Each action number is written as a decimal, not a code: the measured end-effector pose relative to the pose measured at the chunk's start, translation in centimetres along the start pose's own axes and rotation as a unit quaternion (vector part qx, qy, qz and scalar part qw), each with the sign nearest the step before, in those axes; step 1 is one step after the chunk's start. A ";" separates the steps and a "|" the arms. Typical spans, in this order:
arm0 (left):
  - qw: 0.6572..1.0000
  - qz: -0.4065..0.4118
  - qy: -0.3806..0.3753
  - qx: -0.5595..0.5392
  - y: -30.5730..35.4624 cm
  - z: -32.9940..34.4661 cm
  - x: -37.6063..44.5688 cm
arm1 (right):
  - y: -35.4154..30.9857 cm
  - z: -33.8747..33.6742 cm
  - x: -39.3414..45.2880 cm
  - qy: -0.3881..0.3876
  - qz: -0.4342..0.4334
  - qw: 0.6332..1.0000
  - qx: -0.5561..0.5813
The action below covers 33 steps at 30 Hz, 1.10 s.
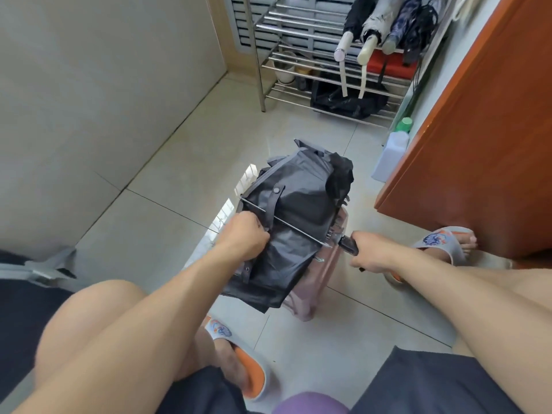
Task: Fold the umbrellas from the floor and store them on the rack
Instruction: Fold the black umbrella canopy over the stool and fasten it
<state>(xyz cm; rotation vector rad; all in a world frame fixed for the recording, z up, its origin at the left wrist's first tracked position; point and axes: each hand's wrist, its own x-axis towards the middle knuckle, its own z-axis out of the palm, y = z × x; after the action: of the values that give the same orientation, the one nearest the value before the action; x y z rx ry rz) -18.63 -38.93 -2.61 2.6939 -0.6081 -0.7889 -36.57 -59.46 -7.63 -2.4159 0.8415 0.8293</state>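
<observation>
Here, head view only: left hand (243,234) clenched on the canopy of a dark umbrella (294,222), fingers curled into cloth close to the strap. Right hand (369,249) wrapped round the black handle (349,245) at the end of a thin metal shaft running across the cloth. Umbrella half collapsed, lying over a pink stool (310,291) between the knees, above the tiled floor (167,186). Strap with a snap button hanging loose over the top, not yet wound round.

Further back, a metal rack (298,40) against the wall, with several folded umbrellas (385,25) already leaning on an upper shelf, handles pointing down and outward. Dark bag on the lowest shelf, something red beneath the stored umbrellas. Plastic bottle (391,153) with a green cap beside an orange-brown cabinet (478,130). Slippers on both feet.

Judging by this, mid-fold, canopy still bunched and unrolled.

Risks: cloth pleats crumpling unevenly if twisted before being smoothed, leaving a bundle too fat for the strap to snap shut. Shaft springing back out if not pushed fully home. Ribs catching a fingertip of the left hand while closing. Umbrella sliding off the stool if either grip loosens.

Writing: none readable. Printed pattern on the slippers, too blurred to make out; no label legible on the bottle or umbrellas
</observation>
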 end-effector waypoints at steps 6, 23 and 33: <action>0.924 0.047 -0.014 -0.380 3.0 -6.0 -4.1 | 0.0 0.1 -0.7 0.041 0.004 0.999 0.012; 0.923 0.060 0.024 -0.378 10.4 -18.1 -1.9 | 2.3 -5.4 -5.2 0.441 -0.289 0.843 -0.108; 0.949 0.034 -0.006 -0.312 2.0 -13.8 -3.7 | 1.8 -5.8 -4.8 0.514 -0.304 0.793 -0.117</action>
<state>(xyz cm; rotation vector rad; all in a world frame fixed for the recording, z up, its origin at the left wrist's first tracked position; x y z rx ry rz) -14.37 -37.14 11.01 2.0791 -0.3664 -0.8131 -38.51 -62.15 -0.64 -3.0232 0.1757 -0.7626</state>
